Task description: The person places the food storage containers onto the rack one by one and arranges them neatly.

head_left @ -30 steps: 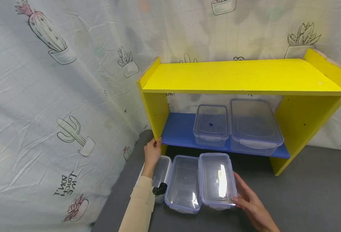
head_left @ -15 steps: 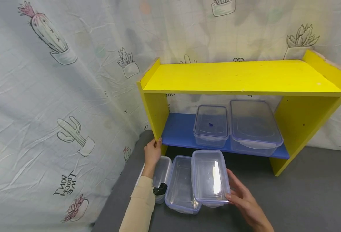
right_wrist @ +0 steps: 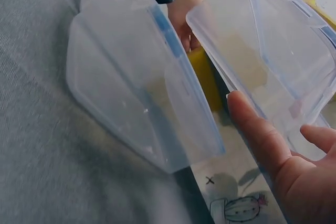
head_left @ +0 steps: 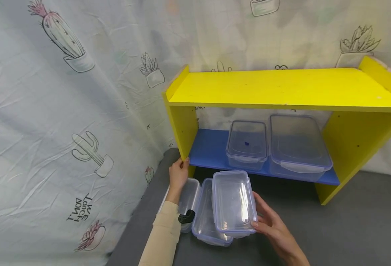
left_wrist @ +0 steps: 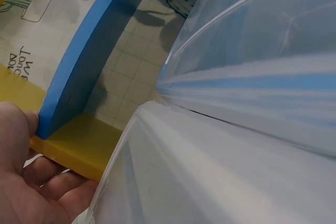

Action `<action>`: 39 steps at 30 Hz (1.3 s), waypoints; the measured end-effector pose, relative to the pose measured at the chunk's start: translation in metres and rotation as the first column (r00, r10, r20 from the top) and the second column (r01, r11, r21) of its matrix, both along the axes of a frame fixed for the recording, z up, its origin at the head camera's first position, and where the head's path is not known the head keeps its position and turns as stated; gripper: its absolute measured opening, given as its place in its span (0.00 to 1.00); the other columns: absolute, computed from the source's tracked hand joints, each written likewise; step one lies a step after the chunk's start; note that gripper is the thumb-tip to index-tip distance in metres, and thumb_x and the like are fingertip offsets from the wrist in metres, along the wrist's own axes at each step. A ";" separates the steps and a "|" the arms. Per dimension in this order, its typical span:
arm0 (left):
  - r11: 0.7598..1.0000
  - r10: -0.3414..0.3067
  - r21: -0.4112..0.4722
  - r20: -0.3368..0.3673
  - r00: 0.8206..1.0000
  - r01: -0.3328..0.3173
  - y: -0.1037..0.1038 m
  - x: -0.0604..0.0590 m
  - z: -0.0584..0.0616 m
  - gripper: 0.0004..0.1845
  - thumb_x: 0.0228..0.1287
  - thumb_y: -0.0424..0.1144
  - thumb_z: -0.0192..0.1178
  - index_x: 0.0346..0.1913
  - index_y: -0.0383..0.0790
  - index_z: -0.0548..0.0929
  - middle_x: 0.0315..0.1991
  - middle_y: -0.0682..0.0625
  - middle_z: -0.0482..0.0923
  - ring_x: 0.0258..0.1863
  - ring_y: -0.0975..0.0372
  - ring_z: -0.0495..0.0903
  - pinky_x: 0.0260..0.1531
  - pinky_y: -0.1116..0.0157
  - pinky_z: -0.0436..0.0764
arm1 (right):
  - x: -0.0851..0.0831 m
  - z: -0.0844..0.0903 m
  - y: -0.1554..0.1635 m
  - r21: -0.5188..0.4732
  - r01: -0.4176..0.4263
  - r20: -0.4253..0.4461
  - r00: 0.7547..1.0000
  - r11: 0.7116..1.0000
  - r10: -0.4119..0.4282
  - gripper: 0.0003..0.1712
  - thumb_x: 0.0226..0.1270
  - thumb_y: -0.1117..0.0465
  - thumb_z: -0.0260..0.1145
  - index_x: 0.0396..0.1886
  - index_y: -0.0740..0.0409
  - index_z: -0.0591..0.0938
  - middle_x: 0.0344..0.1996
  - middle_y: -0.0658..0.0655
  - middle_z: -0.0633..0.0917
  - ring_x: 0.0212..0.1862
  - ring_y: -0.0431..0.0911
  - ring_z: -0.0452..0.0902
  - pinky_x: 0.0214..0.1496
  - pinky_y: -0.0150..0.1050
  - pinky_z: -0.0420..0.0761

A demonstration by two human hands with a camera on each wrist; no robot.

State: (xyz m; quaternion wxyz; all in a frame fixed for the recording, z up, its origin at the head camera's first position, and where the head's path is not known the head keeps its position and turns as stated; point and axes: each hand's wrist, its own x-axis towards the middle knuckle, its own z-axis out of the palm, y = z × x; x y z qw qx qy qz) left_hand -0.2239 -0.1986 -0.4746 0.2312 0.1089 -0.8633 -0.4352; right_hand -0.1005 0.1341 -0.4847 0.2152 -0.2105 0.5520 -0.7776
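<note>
My right hand (head_left: 271,224) grips a clear lidded container (head_left: 233,201) by its near right corner and holds it tilted above a second clear container (head_left: 204,226) on the grey table. In the right wrist view the thumb (right_wrist: 260,137) presses on the held container (right_wrist: 273,51), and the lower container (right_wrist: 131,93) lies to its left. My left hand (head_left: 178,173) grips the front edge of the yellow shelf's left side panel (head_left: 183,129). The left wrist view shows that hand (left_wrist: 31,182) against the blue board (left_wrist: 79,61) and yellow panel (left_wrist: 84,145). A third clear container (head_left: 188,195) sits beside my left wrist.
The yellow shelf unit (head_left: 282,87) stands on a grey table (head_left: 365,229) against a cactus-print cloth (head_left: 65,129). Its blue lower board (head_left: 208,149) carries a small clear container (head_left: 247,144) and a larger one (head_left: 298,147); the board's left part is bare.
My right hand has lifted the clear container and carried it left, so it now overlaps the middle container. My left hand has stayed on the shelf's side panel.
</note>
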 end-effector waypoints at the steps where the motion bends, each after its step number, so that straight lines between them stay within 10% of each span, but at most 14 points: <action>1: 1.000 0.001 -0.002 0.001 1.000 -0.001 0.000 0.000 0.000 0.13 0.70 0.45 0.57 0.31 0.40 0.81 0.17 0.50 0.69 0.16 0.60 0.63 0.20 0.66 0.62 | -0.001 0.001 -0.002 -0.013 -0.006 -0.013 1.000 1.000 0.006 0.44 0.70 0.73 0.53 0.79 0.53 0.43 0.65 0.40 0.68 0.60 0.45 0.78 0.53 0.44 0.81; 39: 1.000 0.005 -0.002 -0.005 1.000 -0.005 -0.001 -0.002 -0.002 0.14 0.70 0.45 0.57 0.31 0.40 0.82 0.16 0.51 0.68 0.17 0.60 0.64 0.21 0.65 0.63 | -0.024 0.016 -0.058 -0.078 0.011 -0.022 1.000 0.997 -0.012 0.45 0.70 0.71 0.55 0.79 0.48 0.45 0.59 0.54 0.71 0.49 0.41 0.80 0.48 0.40 0.81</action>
